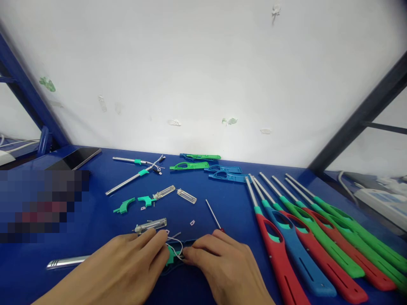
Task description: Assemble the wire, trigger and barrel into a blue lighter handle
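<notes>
Low in the head view, a blue lighter casing half [190, 242] lies under both hands, mostly covered. My left hand [136, 258] has its fingers bent and pressed on the casing, beside a green trigger [171, 257]. Thin white wires [181, 243] loop up between the hands. With fingertips drawn together, my right hand [222, 260] holds the wires at the casing's inner end. A metal lighter tube [68, 262] sticks out left from beneath my left forearm. Just beyond my left fingers lies a clear fuel tank [151, 225].
Finished lighters [305, 233] in red, blue and green fan out at right. Behind my hands lie a screwdriver [213, 214], another clear tank [187, 195], a loose green trigger [125, 206], wired metal tubes [127, 182] and casing halves [229, 176]. A phone [74, 158] lies back left, before a white wall [203, 76].
</notes>
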`<state>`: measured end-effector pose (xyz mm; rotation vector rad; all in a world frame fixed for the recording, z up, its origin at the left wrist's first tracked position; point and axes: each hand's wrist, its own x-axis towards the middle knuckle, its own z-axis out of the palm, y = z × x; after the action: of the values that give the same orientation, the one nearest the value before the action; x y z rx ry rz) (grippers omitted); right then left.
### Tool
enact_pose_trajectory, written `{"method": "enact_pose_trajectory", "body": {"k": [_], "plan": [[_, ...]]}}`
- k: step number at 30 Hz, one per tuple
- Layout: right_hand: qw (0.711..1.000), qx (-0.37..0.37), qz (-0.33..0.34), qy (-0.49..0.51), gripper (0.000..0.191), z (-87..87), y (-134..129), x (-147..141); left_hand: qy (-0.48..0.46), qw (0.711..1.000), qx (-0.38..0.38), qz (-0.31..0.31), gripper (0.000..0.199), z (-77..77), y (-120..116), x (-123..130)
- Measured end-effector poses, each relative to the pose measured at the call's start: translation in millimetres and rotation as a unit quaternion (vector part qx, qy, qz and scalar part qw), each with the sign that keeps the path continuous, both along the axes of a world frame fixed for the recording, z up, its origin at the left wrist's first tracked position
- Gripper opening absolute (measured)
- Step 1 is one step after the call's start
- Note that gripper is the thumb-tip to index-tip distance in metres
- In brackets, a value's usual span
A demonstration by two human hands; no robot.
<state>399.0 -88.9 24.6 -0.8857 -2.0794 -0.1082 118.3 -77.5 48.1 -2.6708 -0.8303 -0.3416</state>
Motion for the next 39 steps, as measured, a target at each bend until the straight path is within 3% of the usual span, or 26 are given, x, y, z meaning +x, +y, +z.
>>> {"method": "enact_pose_trajectory", "body": {"k": [3, 6, 10, 20, 27, 30, 39], "plan": [[1.0, 0.009, 0.003, -0.01, 0.047, 2.8, -0.7, 0.0, -0.001, 0.994, 0.102, -0.038, 0.053, 12.8, 3.2, 7.0], [0.999, 0.032, 0.0, -0.036, 0.043, 5.6, -2.5, -0.6, 0.012, 0.99, 0.131, -0.045, 0.06, 18.3, 3.9, 11.0], [0.996, 0.061, -0.021, -0.055, 0.042, 5.6, -4.9, -2.1, 0.035, 0.988, 0.135, -0.065, 0.06, 20.1, 4.5, 8.8], [0.996, 0.051, -0.02, -0.069, 0.045, 5.0, -9.0, -2.7, 0.043, 0.987, 0.137, -0.073, 0.062, 16.1, 6.0, 4.1], [0.995, 0.018, -0.031, -0.091, 0.015, -8.1, -10.1, 1.6, 0.012, 0.989, 0.134, -0.063, 0.077, 15.5, 7.0, 4.0], [0.993, 0.012, -0.04, -0.11, 0.012, -14.1, -10.4, 2.0, -0.014, 0.989, 0.135, -0.056, 0.082, 15.3, 7.1, 6.4], [0.99, 0.008, -0.063, -0.127, 0.031, -10.3, -6.4, -5.3, -0.064, 0.986, 0.142, -0.059, 0.079, 17.1, 9.2, 14.1]]}}
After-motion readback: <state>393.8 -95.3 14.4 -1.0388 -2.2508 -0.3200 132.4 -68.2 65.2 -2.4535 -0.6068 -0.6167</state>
